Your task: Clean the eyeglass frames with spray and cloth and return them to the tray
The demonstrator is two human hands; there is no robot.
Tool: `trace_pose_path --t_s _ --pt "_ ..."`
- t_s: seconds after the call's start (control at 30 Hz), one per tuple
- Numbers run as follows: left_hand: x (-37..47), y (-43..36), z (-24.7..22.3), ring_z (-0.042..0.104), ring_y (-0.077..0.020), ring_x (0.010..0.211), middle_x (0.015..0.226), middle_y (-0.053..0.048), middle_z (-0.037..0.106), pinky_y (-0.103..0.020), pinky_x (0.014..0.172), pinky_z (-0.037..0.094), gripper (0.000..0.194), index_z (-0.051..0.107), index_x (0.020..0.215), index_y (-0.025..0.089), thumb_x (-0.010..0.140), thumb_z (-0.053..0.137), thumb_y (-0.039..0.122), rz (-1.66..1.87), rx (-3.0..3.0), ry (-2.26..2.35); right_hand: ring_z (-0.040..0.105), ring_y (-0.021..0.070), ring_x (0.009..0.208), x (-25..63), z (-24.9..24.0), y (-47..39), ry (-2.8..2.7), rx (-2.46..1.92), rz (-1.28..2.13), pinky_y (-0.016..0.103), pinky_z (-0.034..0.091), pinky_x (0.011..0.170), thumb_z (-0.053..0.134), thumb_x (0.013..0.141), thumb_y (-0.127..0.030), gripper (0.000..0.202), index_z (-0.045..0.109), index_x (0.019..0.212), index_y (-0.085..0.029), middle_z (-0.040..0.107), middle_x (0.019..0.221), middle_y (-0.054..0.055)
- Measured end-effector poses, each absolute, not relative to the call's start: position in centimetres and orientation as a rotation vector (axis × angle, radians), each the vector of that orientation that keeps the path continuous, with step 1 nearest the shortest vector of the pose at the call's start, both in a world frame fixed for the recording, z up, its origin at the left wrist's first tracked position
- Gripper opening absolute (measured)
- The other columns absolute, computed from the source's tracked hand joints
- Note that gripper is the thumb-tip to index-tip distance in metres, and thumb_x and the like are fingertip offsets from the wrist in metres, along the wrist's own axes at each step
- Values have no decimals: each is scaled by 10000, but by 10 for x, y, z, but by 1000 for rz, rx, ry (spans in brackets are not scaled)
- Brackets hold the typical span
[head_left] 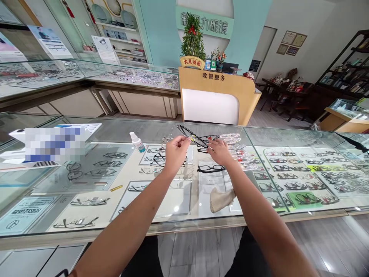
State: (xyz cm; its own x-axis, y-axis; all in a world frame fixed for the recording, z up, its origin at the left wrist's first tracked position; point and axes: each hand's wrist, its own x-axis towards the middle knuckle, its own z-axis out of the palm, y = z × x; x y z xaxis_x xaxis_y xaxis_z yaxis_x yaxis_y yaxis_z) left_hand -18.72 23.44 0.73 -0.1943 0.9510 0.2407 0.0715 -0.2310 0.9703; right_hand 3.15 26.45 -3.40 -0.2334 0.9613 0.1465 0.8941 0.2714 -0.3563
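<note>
My left hand [177,152] is closed, with thumb and forefinger pinching a pair of black-framed eyeglasses [185,131] raised above the glass counter. A small yellow spot shows on the eyeglasses at my fingertips. My right hand [220,151] has its fingers bent at the right end of the same eyeglasses, seemingly gripping them there; the fingertips are partly hidden. Another black pair of eyeglasses [211,168] lies on the counter just below my right hand. A beige cleaning cloth [220,200] rests nearer to me, partly behind my right forearm.
A white spray bottle [137,142] stands left of my hands on the glass display counter [178,222]. Clear-framed glasses [230,137] lie in a row at the right. A white box [17,144] sits far left. Across the aisle stands a wooden cashier desk [248,86].
</note>
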Motion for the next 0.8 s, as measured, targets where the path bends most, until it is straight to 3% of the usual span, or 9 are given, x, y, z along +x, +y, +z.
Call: trace_pose_path --t_s 0.8 --pt "-191 233 12 236 -115 561 605 59 303 -317 545 229 350 596 716 226 872 774 485 1537 1322 1267 491 329 1493 27 -12 257 -2288 -1652 249 608 217 1337 379 1173 -454 521 864 1123 -273 714 1541 65"
